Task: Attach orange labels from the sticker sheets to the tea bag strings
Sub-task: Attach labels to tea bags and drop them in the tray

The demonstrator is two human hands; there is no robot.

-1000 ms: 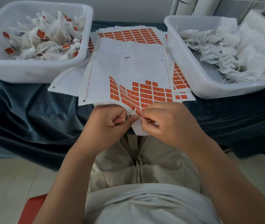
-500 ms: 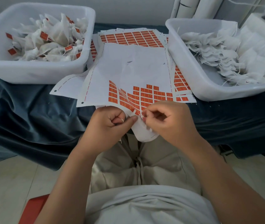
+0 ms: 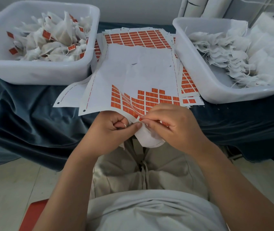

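**Ana:** Where was the tea bag at that point?

**Ben:** Off the desk (image 3: 24, 114), just past its near edge and above the person's lap. The tea bag (image 3: 149, 139) hung between the two hands, right below the front of the top sticker sheet (image 3: 133, 72).

**Ana:** And the fingers?

**Ben:** The left hand (image 3: 111, 129) had its fingers curled in, with the thumb pressed against the bag's upper corner. The right hand (image 3: 171, 125) had its fingers narrowed to a pinch at the same spot, meeting the left thumb. A sliver of orange showed under the right fingers. It was probably a label, but I couldn't tell for sure. The string was too fine to make out.

**Ana:** How did you expect the stuff to handle?

**Ben:** Very light and limp. The bag looked like thin, soft paper that would crumple, and would tear if yanked. I'd have held it at the top corner where the string comes out, not by the body. The string would flop and slip, so it needed pinning taut between two fingertips. The orange labels (image 3: 149, 99) were small and thin, and I judged them sticky on one face. I'd take one by its edge only, or it would cling to skin or fold on itself.

**Ana:** Supply?

**Ben:** Unlabelled bags lay heaped in the right bin (image 3: 216, 95), and labelled ones in the left bin (image 3: 37, 72). Most of the top sheet was bare, with labels only along its front rows.
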